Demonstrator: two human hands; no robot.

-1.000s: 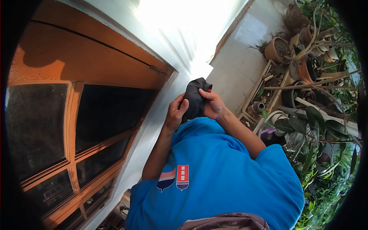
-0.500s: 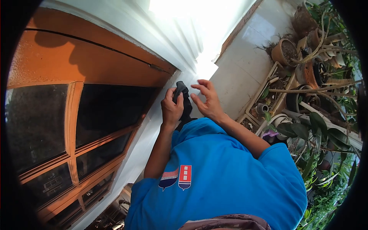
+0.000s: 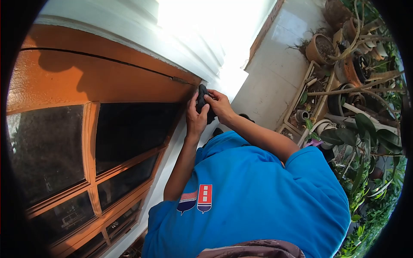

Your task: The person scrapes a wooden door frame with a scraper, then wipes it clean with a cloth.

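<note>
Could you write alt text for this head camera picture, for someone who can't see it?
A person in a blue shirt holds a bunched dark cloth in both hands, left hand and right hand, near the corner of an orange wooden window frame. Potted plants crowd the floor to the right.

Your left hand (image 3: 195, 118) and right hand (image 3: 219, 105) are both closed around a bunched black cloth (image 3: 202, 101), pressing it up by the corner of the orange wooden window frame (image 3: 86, 81). Your fingers (image 3: 209, 97) wrap over the cloth's top. Dark glass panes (image 3: 129, 129) sit in the frame beside your left forearm. Your blue short-sleeved shirt (image 3: 249, 189) fills the lower view, a red and blue badge (image 3: 198, 200) on it. Off to your right, terracotta clay pots (image 3: 320, 47) and green leafy plants (image 3: 365, 133) crowd the pale tiled floor (image 3: 271, 73).
</note>
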